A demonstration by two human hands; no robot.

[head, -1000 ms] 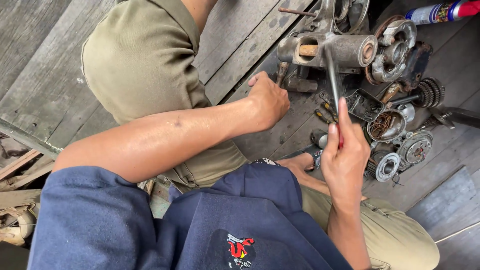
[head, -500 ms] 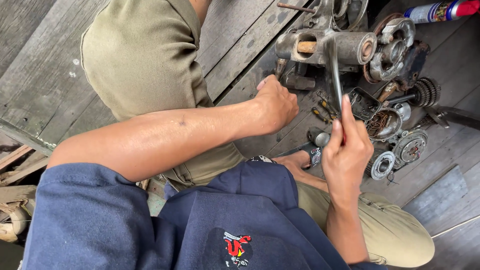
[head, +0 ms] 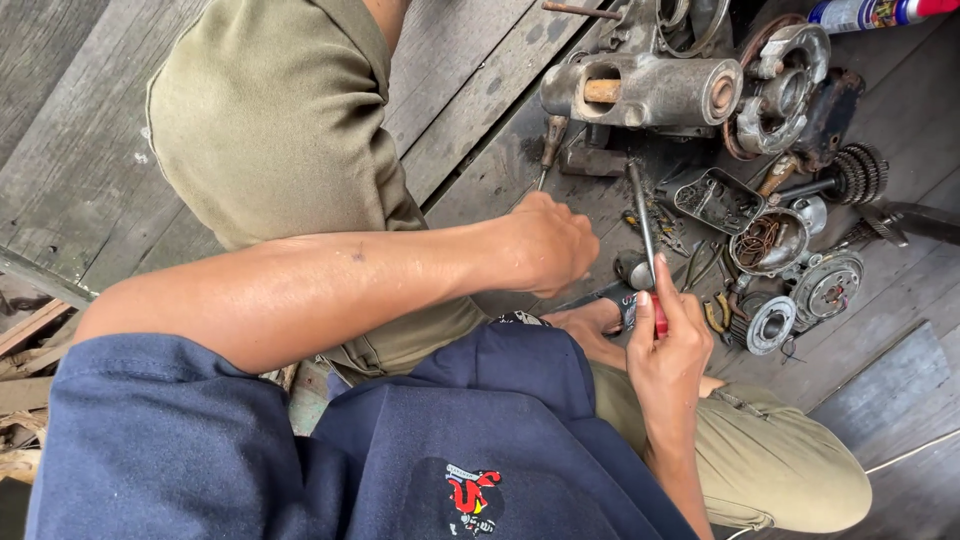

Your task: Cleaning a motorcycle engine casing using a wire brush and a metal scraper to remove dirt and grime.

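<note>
Blue-and-red spray can (head: 870, 12) is seen at the plank floor's (head: 80, 150) top right corner. A red-handled screwdriver (head: 648, 250) is gripped by the right hand (head: 665, 345); the left hand (head: 545, 245) is curled, apparently around a small tool.

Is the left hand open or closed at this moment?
Closed. The left hand is curled into a loose fist, knuckles up, over the plank floor. Whether it grips anything cannot be told; the fingers hide the palm.

The left hand (head: 545, 245) is curling over and hiding whatever it holds; the top edge is cutting off the spray can (head: 865, 13), and the right hand (head: 665, 345) is covering the screwdriver's (head: 645, 230) handle.
</note>
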